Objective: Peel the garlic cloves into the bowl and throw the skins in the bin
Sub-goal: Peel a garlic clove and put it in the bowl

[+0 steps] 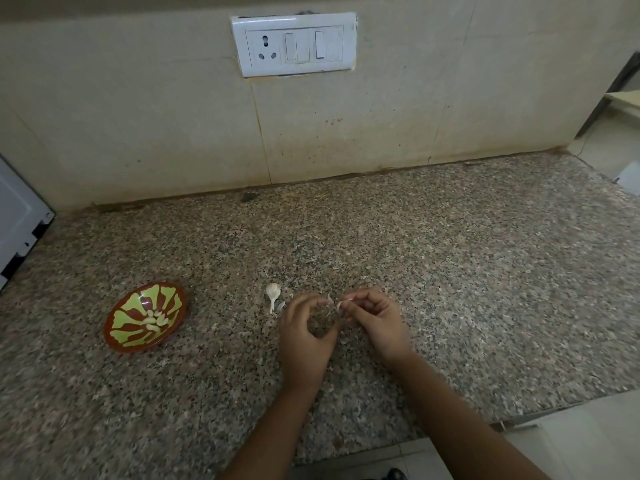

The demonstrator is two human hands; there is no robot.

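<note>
A red and green patterned bowl [124, 336] sits on the granite counter at the left and holds several peeled garlic cloves [155, 321]. A leftover piece of the garlic bulb with its stem [273, 293] lies on the counter just left of my hands. My right hand [375, 322] pinches a small pale garlic clove [341, 304] at its fingertips. My left hand [304, 336] is curled beside it, thumb and fingers nearly touching, with a thin scrap of skin [329, 299] at its fingertips. Small skin flakes lie on the counter under both hands.
The granite counter [450, 271] runs to a tiled wall with a white socket and switch plate [294, 45]. A white appliance [17, 220] stands at the far left. The counter's front edge and floor tiles show at bottom right. No bin is in view.
</note>
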